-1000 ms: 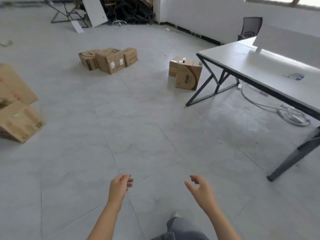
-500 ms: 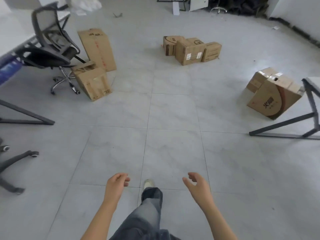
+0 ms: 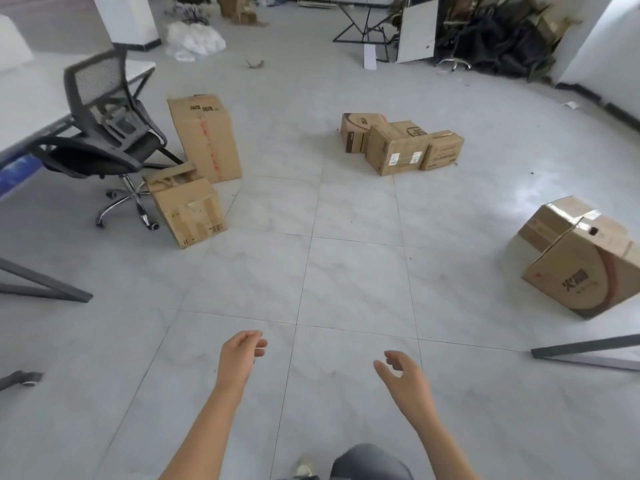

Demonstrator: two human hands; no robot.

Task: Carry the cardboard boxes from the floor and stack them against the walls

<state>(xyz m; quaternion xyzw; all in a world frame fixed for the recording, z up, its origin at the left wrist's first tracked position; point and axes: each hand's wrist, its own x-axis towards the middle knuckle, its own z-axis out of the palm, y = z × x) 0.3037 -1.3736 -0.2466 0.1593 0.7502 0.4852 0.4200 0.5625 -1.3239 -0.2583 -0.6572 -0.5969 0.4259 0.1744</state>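
Cardboard boxes lie scattered on the grey tiled floor. A tall box [image 3: 205,136] stands at the left with a smaller torn box [image 3: 188,209] tilted in front of it. Three boxes [image 3: 398,145] sit bunched together in the middle distance. A large tilted box [image 3: 581,258] with a red arc print rests at the right. My left hand [image 3: 240,355] and my right hand [image 3: 405,375] hang in front of me over bare floor, fingers loosely curled, holding nothing and well short of every box.
A grey office chair [image 3: 107,133] stands by a white desk [image 3: 31,95] at the left. A dark desk leg [image 3: 585,353] reaches in at the right. Black junk [image 3: 502,36] and a white panel [image 3: 417,31] fill the far corner; white walls [image 3: 602,39] lie beyond.
The view has swung left: the right-hand desk has slid out of view and the chair and tall box have come in. Both hands stay empty in front of me.
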